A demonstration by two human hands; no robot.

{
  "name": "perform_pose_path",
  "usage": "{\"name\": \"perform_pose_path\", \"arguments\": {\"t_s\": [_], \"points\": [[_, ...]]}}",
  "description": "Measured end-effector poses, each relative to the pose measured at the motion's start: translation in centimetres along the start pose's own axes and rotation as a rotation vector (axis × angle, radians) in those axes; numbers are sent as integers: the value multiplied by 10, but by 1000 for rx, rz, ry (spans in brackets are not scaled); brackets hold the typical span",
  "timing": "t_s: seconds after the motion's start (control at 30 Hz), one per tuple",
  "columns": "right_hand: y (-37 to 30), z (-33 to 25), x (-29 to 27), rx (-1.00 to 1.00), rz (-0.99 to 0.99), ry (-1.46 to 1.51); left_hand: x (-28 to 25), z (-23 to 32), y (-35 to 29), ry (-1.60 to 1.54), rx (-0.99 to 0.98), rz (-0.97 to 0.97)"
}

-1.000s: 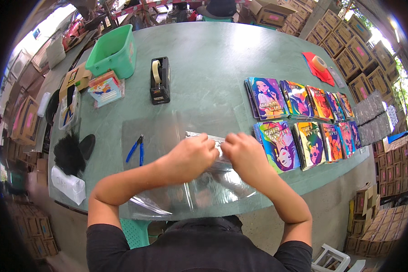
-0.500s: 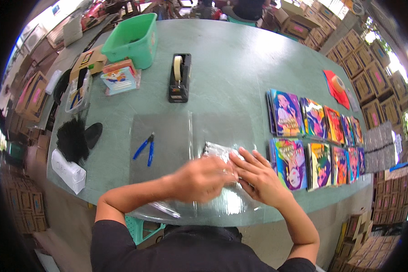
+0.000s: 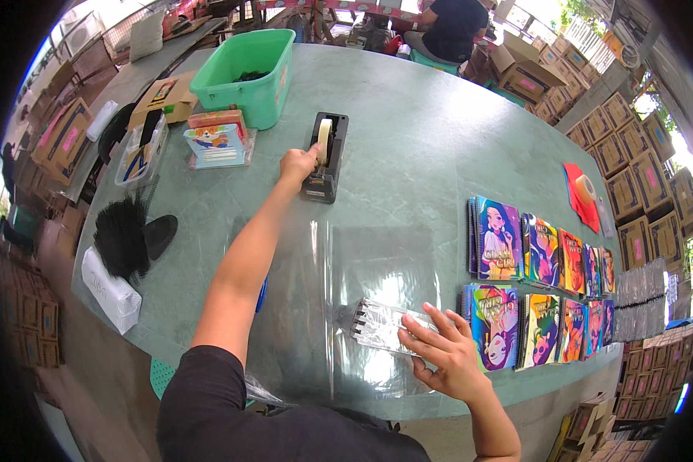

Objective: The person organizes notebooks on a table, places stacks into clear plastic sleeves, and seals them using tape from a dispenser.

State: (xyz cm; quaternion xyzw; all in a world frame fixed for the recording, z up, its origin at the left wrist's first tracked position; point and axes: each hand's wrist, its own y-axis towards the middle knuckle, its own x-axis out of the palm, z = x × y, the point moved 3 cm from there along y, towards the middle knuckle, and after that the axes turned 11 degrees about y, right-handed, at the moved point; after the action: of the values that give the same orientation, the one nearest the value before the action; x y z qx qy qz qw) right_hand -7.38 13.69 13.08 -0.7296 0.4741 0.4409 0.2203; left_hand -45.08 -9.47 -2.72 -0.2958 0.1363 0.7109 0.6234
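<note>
My left arm reaches far out over the table, and my left hand (image 3: 299, 166) is closed, its fingers curled at the roll of adhesive tape (image 3: 326, 138) in the black tape dispenser (image 3: 321, 188). The fingertips are partly hidden there. Close to my body, my right hand (image 3: 444, 348) lies with fingers spread on a shiny packet in clear plastic wrap (image 3: 379, 324); dark marks show along its left end. Under the packet is a clear plastic sheet (image 3: 385, 254). Blue-handled pliers (image 3: 262, 296) are mostly covered by my left forearm.
Colourful spiral-bound notebooks (image 3: 497, 239) stand stacked in two rows at right, beside grey plastic-wrapped packs (image 3: 641, 289). A green tub (image 3: 242, 77), a clear pencil box (image 3: 142, 158) and black bristles (image 3: 123, 239) occupy the left side. A person (image 3: 450, 31) sits beyond the far edge.
My left hand has left the packet and gone forward to the tape dispenser. My right hand stays on the packet, its fingers more spread. The view has shifted.
</note>
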Motion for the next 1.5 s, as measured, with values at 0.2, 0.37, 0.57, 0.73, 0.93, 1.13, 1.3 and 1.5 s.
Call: {"name": "perform_pose_path", "arguments": {"t_s": [0.2,0.37,0.57,0.73,0.93,1.13,1.3,1.5], "points": [[1,0,2,-10,22,-15,1,9,-2,-251,-51,-296],[-1,-1,2,-7,40,-10,-12,20,-9,-298,30,-310],[1,-4,2,-4,63,-20,-28,10,-52,-336,314,-222],[-1,-8,1,-5,63,-5,-24,-44,-63,488,443,230],[-2,-2,2,-56,70,-9,-107,52,-199,1,431,-111],[-5,3,5,-145,110,-1,-22,2,-404,-629,275,-450],[-10,2,9,-196,122,-4,17,1,-413,-320,378,136],[-35,-18,16,-254,118,33,33,-78,-410,-119,316,161]]}}
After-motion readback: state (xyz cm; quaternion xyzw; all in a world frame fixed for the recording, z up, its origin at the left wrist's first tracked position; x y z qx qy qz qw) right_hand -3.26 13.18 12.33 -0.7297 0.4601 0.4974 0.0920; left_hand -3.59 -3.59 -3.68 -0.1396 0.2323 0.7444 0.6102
